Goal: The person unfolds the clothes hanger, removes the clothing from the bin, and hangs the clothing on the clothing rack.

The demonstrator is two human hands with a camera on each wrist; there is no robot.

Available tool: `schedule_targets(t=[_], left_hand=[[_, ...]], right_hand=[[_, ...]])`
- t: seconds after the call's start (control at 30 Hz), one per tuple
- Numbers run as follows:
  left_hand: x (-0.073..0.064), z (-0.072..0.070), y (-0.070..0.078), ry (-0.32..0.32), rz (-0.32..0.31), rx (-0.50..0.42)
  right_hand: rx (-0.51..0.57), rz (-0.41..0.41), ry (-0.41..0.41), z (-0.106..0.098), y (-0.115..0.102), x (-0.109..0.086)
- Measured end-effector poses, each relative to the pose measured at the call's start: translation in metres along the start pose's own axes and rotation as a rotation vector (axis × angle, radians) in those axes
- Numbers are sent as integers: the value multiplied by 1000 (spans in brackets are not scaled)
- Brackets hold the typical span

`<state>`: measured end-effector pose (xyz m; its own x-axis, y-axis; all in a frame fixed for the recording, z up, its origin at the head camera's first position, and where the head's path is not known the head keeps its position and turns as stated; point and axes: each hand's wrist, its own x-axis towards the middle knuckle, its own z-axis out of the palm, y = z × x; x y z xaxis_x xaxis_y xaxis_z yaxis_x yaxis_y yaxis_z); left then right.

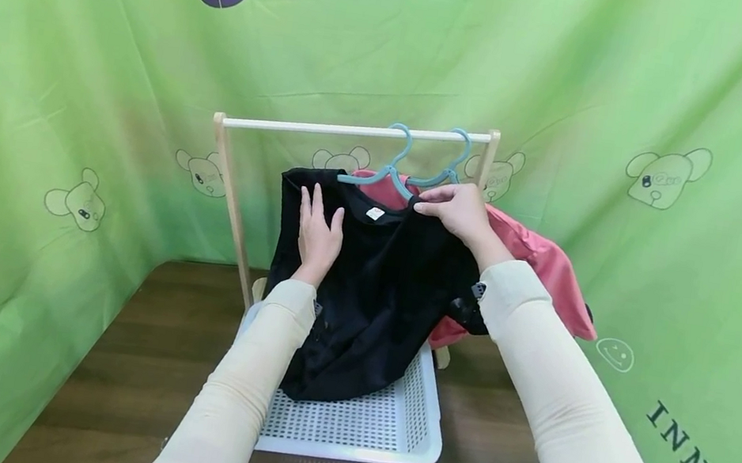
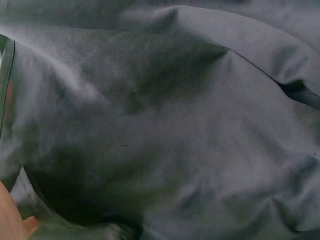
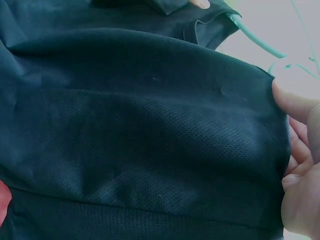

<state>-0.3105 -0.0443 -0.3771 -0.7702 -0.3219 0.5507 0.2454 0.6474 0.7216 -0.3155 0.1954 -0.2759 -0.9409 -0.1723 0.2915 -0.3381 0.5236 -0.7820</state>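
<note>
A black T-shirt [image 1: 370,287] hangs from a light blue hanger [image 1: 390,170], whose hook is over the rack's white rail. My left hand [image 1: 319,240] rests on the shirt's front near the left shoulder, fingers straight and spread. Part of that hand shows at the lower left of the left wrist view, beside the dark cloth [image 2: 150,130]. With thumb and fingers, my right hand [image 1: 456,211] pinches the shirt at the right shoulder, beside the collar. In the right wrist view, the right hand [image 3: 302,145] grips the edge of the black fabric [image 3: 150,135].
Behind hangs a pink garment [image 1: 551,278] on a second blue hanger [image 1: 455,160]. The small rack [image 1: 314,129] has wooden side posts. A white perforated basket [image 1: 345,452] stands under the shirt on the brown wooden table [image 1: 139,389]. A green printed curtain [image 1: 109,104] surrounds the table.
</note>
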Motion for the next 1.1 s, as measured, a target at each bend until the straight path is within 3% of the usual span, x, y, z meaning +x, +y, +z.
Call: schedule_targets(t=[0.23,0.43,0.6,0.77,0.9,1.1], left_hand=[[-5,-8,0,-9,-8,-6],[-12,-20,-3,-27,29,-11],[-25,-34,-10,-70,73,-32],[-44,-57,-21,-111,144,-90],[-58,-80,-37,-144,182,-95],[-84,-114,-63,-200,211,-127]], right_hand=[[-5,-67,25,-3,-5,-2],[20,-102,93,-9,-7,-11],[62,-143,194,-15,-7,-30],[122,-200,274,-12,0,-58],[184,-261,246,-1,7,-84],[283,-256,88,19,17,-113]])
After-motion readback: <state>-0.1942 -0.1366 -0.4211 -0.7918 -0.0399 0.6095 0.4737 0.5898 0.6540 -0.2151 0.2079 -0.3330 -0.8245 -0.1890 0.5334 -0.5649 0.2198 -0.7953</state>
